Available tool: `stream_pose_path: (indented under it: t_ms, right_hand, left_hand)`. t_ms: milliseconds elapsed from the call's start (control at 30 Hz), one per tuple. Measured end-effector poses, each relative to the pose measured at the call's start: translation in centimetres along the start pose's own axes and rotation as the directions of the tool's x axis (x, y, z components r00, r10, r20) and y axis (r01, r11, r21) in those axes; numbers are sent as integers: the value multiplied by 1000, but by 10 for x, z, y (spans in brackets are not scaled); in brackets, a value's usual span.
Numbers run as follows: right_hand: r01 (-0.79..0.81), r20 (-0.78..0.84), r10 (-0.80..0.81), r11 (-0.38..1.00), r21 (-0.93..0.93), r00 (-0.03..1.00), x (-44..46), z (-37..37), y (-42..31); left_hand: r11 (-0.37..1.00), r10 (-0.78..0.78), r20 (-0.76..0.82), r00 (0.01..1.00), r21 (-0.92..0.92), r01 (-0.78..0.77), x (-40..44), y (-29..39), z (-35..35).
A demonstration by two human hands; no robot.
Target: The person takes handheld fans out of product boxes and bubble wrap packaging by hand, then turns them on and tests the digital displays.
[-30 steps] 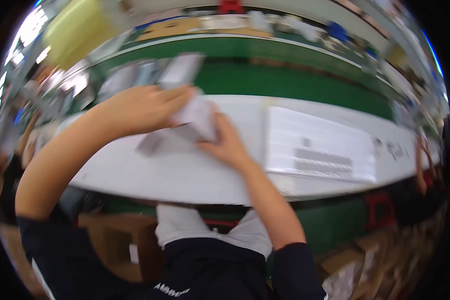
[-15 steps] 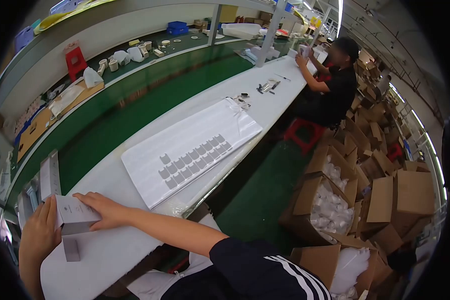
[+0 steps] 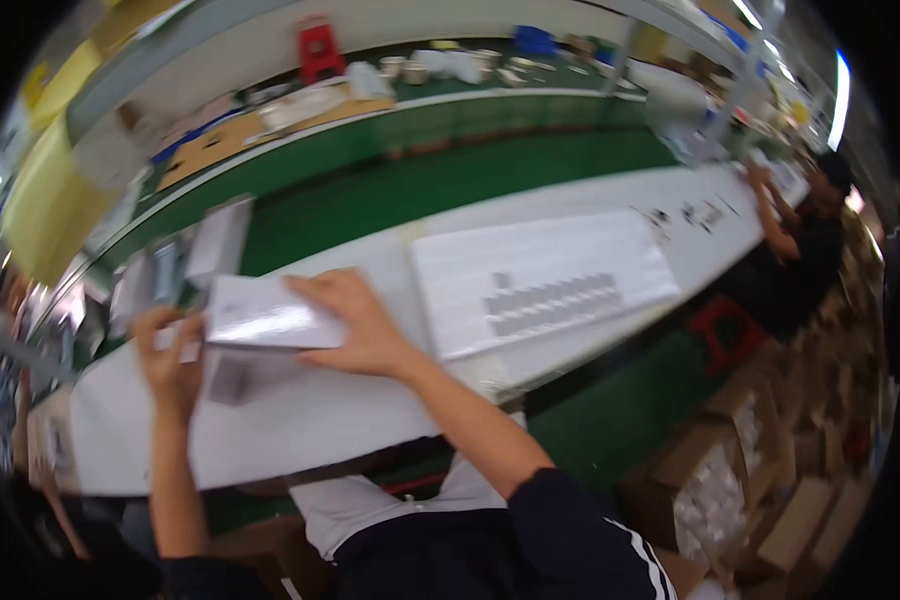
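A white carton box (image 3: 270, 312) lies across the near left part of the white table, its top catching glare. My right hand (image 3: 360, 325) grips its right end, thumb below and fingers over the top. At the left end my left hand (image 3: 170, 365) has its fingers curled round a small white piece that looks like the box's end flap; blur hides the detail. Under the box stands another pale box (image 3: 227, 375), partly covered. Just beyond, a tall pale box (image 3: 220, 240) and a bluish-grey item (image 3: 167, 270) stand close together.
A white sheet (image 3: 450, 260) with rows of grey stickers (image 3: 550, 305) lies mid-table. A co-worker (image 3: 810, 240) sits at the far right end beside small dark parts (image 3: 705, 213). Open cardboard boxes (image 3: 710, 500) crowd the floor at right. Another person's arm (image 3: 60, 510) shows at lower left.
My view has swung left, so the scene sits further right. Both hands keep hold of the box. The left fingers now curl at its end around a white piece.
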State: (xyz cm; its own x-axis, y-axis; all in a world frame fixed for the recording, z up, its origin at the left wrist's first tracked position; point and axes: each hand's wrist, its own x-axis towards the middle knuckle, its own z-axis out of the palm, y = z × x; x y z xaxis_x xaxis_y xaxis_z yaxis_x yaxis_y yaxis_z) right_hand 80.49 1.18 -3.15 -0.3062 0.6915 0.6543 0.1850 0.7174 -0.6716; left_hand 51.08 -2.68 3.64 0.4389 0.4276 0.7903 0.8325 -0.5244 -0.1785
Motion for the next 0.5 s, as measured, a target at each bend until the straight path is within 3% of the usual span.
stream_pose_path:
  t_ms: [67, 133, 200, 267, 367, 433, 467, 500]
  right_hand:
    - [-25, 17, 25, 1000, 3, 1000, 3, -11, -19]
    - [-45, 46, 47, 998, -35, 998, 5, -25, -35]
    - [0, 97, 11, 994, -114, 995, 8, -41, -43]
    - [40, 188, -4, 981, -191, 982, 14, -59, -51]
    - [51, 230, 5, 970, -237, 973, 24, -72, -66]
    - [41, 256, 34, 960, -278, 966, 31, -79, -79]
    - [109, 276, -18, 941, -320, 961, 36, -80, -85]
    - [177, 299, -66, 916, -360, 952, 42, -81, -91]
  left_hand:
    - [985, -165, 11, 986, 57, 164, 3, 33, -6]
    - [943, -294, 35, 955, -150, 296, 4, 42, -11]
    - [881, -296, 247, 923, -304, 364, -6, 39, -10]
    - [894, -187, 276, 943, -351, 280, -10, 46, -5]
    - [840, -255, 280, 926, -410, 355, -22, 65, 9]
    - [678, -443, 278, 852, -518, 522, -27, 76, 20]
    - [578, -527, 284, 801, -571, 583, -30, 78, 27]
    - [579, -490, 266, 830, -613, 538, -35, 78, 36]
